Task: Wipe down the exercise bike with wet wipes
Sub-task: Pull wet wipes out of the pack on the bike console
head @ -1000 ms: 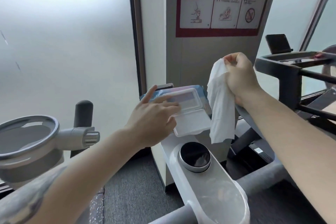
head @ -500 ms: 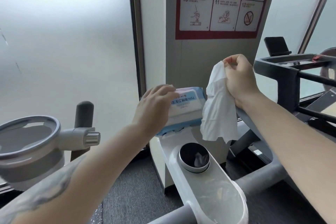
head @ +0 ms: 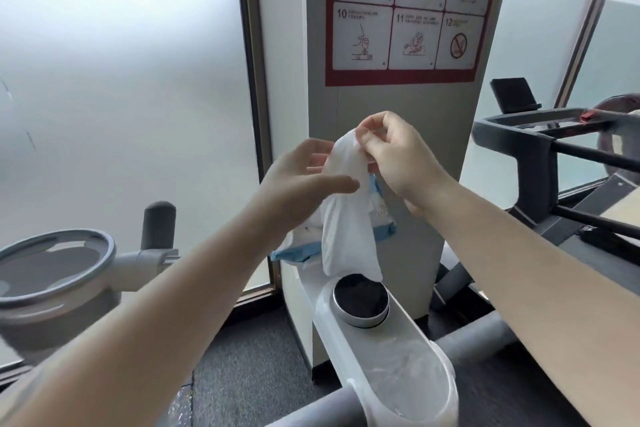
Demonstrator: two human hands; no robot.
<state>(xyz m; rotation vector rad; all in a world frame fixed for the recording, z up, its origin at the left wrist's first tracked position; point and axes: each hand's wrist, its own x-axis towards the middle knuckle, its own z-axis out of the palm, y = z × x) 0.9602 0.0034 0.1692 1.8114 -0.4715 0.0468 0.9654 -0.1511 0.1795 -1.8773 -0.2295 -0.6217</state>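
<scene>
The wet wipe (head: 348, 229) hangs bunched above the bike's round black dial (head: 361, 298), pinched at its top by the right hand (head: 398, 163). Left hand (head: 304, 177) is open, fingers spread right beside it. Looks like the unfolding step; next it needs spreading flat, then onto the white console (head: 391, 364). Wipes pack (head: 294, 248) sits behind.

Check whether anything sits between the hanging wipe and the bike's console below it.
Nothing visible does. The wet wipe, pinched at its top by the right hand, hangs just above the round black display on the white console. The wipe pack lies behind it, out of the path.
</scene>
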